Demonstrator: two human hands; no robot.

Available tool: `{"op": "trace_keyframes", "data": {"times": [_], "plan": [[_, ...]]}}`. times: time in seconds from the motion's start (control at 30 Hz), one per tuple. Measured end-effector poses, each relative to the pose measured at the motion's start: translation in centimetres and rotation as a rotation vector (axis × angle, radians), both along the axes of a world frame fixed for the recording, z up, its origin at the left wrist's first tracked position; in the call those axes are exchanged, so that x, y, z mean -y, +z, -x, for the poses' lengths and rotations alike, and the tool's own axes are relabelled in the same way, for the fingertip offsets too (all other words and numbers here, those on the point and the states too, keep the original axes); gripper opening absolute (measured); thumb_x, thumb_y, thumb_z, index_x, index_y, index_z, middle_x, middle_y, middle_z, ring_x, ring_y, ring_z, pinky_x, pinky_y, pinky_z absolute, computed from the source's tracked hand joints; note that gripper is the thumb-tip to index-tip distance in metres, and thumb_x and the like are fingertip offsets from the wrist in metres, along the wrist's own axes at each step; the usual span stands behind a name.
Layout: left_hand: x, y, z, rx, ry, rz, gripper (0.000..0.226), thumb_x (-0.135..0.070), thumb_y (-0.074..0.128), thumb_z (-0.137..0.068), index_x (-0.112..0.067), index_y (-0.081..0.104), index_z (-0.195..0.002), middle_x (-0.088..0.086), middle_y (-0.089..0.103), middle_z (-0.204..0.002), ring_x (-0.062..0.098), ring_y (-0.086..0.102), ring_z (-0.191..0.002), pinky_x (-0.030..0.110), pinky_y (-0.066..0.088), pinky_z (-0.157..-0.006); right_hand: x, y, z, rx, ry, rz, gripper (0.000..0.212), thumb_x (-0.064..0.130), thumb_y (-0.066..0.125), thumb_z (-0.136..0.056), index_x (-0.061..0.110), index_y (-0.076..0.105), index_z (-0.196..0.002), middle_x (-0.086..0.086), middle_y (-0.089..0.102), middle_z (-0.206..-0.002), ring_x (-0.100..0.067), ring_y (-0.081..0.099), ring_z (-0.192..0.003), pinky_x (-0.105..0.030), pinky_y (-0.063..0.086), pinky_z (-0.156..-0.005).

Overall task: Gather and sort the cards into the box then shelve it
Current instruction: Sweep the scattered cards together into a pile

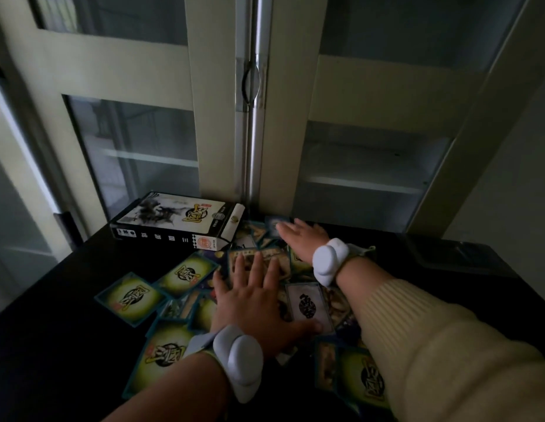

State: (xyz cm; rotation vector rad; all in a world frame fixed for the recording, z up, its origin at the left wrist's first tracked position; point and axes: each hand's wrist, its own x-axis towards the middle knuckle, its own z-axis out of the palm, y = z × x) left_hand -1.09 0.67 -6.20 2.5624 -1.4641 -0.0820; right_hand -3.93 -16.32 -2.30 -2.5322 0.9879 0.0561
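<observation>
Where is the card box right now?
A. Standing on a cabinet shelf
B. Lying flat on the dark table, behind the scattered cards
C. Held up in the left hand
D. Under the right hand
B: the card box lies flat on the dark table, and neither hand touches it.

The white-and-black cardboard card box [177, 220] lying flat on the dark table carries a gold brush-style Chinese logo on its lid and white Chinese characters along its black side, too small to read. The green-backed cards [132, 298] repeat that logo, which cannot be read.
</observation>
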Motion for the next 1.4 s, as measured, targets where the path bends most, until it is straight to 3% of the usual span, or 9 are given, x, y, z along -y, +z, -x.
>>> {"op": "trace_keyframes", "data": {"times": [0.13, 0.3, 0.4, 0.53, 0.73, 0.9, 1.13, 1.3, 1.4], "plan": [[-0.1, -0.1, 0.1, 0.008, 0.000, 0.017, 0.130, -0.101, 0.014, -0.041, -0.031, -0.018, -0.145, -0.002, -0.021, -0.157, 0.027, -0.024, -0.142, 0.060, -0.011, -0.109, -0.9, -0.6, 1.0, 0.052, 0.012, -0.089, 0.053, 0.055, 0.011, -0.097, 0.039, 0.021, -0.147, 0.009, 0.014, -0.159, -0.030, 0.005, -0.147, -0.054, 0.004, -0.116], [-0.2, -0.1, 0.2, 0.014, -0.014, -0.002, 0.129, -0.101, 0.013, -0.042, -0.031, -0.020, -0.144, -0.002, -0.019, -0.157, 0.027, -0.021, -0.143, 0.061, -0.009, -0.109, -2.5, 1.8, 6.4, 0.294, -0.004, -0.400, 0.074, 0.073, 0.019, -0.082, 0.028, 0.071, -0.107, -0.002, 0.061, -0.129, -0.019, 0.053, -0.121, -0.037, 0.035, -0.108], [-0.4, 0.0, 0.2, 0.018, -0.036, -0.038, 0.124, -0.101, 0.011, -0.043, -0.035, -0.010, -0.146, -0.002, -0.011, -0.159, 0.027, -0.015, -0.145, 0.062, -0.007, -0.110, -1.0, 2.2, 8.6, 0.284, -0.159, -0.154, 0.053, 0.060, 0.033, -0.093, 0.024, 0.064, -0.116, -0.003, 0.059, -0.128, -0.025, 0.050, -0.123, -0.043, 0.037, -0.106], [-1.0, 0.3, 1.1, 0.015, -0.042, -0.050, 0.121, -0.101, 0.006, -0.043, -0.039, -0.004, -0.146, -0.003, -0.010, -0.159, 0.027, -0.014, -0.145, 0.062, -0.008, -0.108, -1.7, 0.6, 10.3, -0.265, -0.168, 0.111, 0.051, 0.049, 0.016, -0.098, 0.033, 0.027, -0.145, 0.002, 0.023, -0.156, -0.030, 0.015, -0.143, -0.061, 0.011, -0.111], [-1.6, 0.4, 1.6, -0.012, -0.004, -0.047, 0.097, -0.089, 0.012, -0.066, -0.037, 0.006, -0.148, -0.005, -0.001, -0.160, 0.024, -0.008, -0.146, 0.058, -0.005, -0.110, -5.6, 1.0, 10.3, 0.278, -0.151, -0.210, 0.052, 0.051, 0.030, -0.097, 0.024, 0.042, -0.140, -0.007, 0.032, -0.153, -0.026, 0.027, -0.142, -0.036, 0.017, -0.117], [-2.1, 2.3, 1.2, -0.257, 0.078, 0.185, 0.060, -0.055, 0.029, -0.093, -0.034, 0.014, -0.148, -0.008, 0.012, -0.158, 0.014, 0.006, -0.145, 0.050, -0.001, -0.115, -5.5, 1.3, 16.3, -0.077, -0.316, 0.084, 0.079, 0.079, 0.029, -0.080, 0.037, 0.022, -0.147, 0.000, 0.006, -0.160, -0.035, 0.005, -0.145, -0.053, 0.015, -0.115], [-4.1, 3.5, 5.1, -0.122, -0.131, 0.041, 0.126, -0.099, 0.028, -0.044, -0.038, -0.016, -0.144, -0.003, -0.022, -0.156, 0.026, -0.026, -0.140, 0.058, -0.013, -0.109, -8.4, 0.1, 16.5, -0.188, -0.434, 0.020, 0.075, 0.071, 0.014, -0.088, 0.030, 0.011, -0.151, -0.005, 0.004, -0.160, -0.035, 0.002, -0.145, -0.054, 0.007, -0.116], [-4.6, 1.8, 8.2, -0.063, -0.307, -0.081, 0.134, -0.097, 0.045, -0.038, -0.044, -0.024, -0.139, -0.003, -0.030, -0.153, 0.031, -0.032, -0.137, 0.063, -0.016, -0.106, -9.5, 2.2, 14.6, 0.316, -0.233, -0.248, 0.050, 0.043, 0.026, -0.101, 0.019, 0.038, -0.143, -0.004, 0.035, -0.152, -0.021, 0.032, -0.139, -0.023, 0.021, -0.105], [-4.6, 1.4, 8.3, -0.041, -0.249, -0.131, 0.131, -0.096, 0.044, -0.043, -0.040, -0.018, -0.143, 0.000, -0.026, -0.155, 0.033, -0.028, -0.139, 0.063, -0.015, -0.107, -8.0, 1.9, 16.6, 0.318, -0.286, -0.117, 0.053, 0.045, 0.033, -0.099, 0.017, 0.038, -0.143, -0.006, 0.035, -0.151, -0.024, 0.032, -0.139, -0.029, 0.024, -0.111]]}}
